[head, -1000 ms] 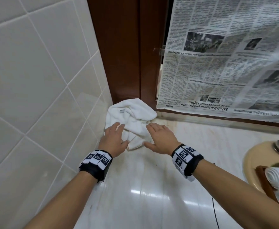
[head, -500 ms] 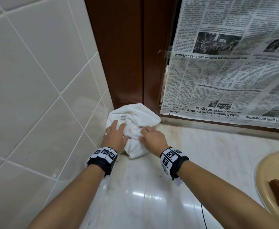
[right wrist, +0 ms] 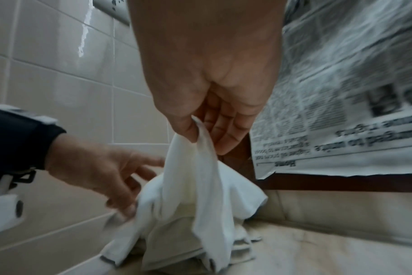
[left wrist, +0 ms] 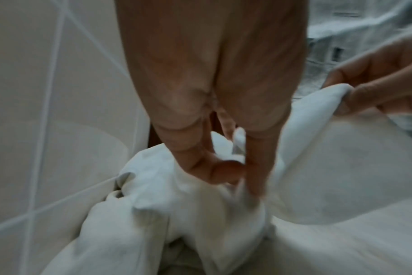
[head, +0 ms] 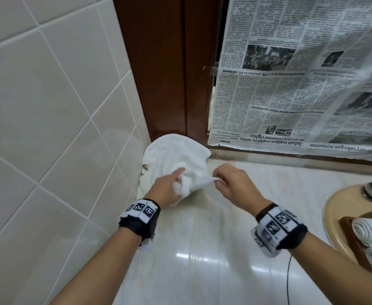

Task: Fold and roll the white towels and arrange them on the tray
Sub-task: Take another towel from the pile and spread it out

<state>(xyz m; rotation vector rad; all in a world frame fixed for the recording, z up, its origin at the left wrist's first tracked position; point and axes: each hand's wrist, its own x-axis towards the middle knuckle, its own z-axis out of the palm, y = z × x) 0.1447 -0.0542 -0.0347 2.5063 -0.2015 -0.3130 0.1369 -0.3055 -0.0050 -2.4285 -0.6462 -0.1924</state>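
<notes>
- Pinching an edge of the white towel [head: 176, 159] between thumb and forefinger, the right hand [head: 233, 186] had that edge lifted clear of the heap; the right wrist view showed the cloth hanging in a peak from those fingers [right wrist: 188, 130], near the middle of the frame.
- The left hand [head: 167, 190] had its fingers [left wrist: 214, 171] curled into the bunched cloth, taking hold of a fold; blur hid the exact hold.
- The towel sat crumpled in the corner at mid-frame of the head view, on the tabletop [head: 202, 260], against the tiled wall [head: 48, 106] and the brown door frame [head: 158, 62].
- Judged from this, the step in hand was shaking the towel open to find its corners; folding and rolling were not yet begun. The next move would call for two corners held apart and the cloth laid flat on the bare tabletop.
- The cloth looked soft, thin and limp, with a stitched hem and a small label. The tabletop was glossy pale stone.
- At the right edge, rolled towels [head: 363, 232] lay on a wooden tray [head: 348, 227], over the beige sink [head: 334, 208].
- Newspaper [head: 301, 73] covered the upper right.
</notes>
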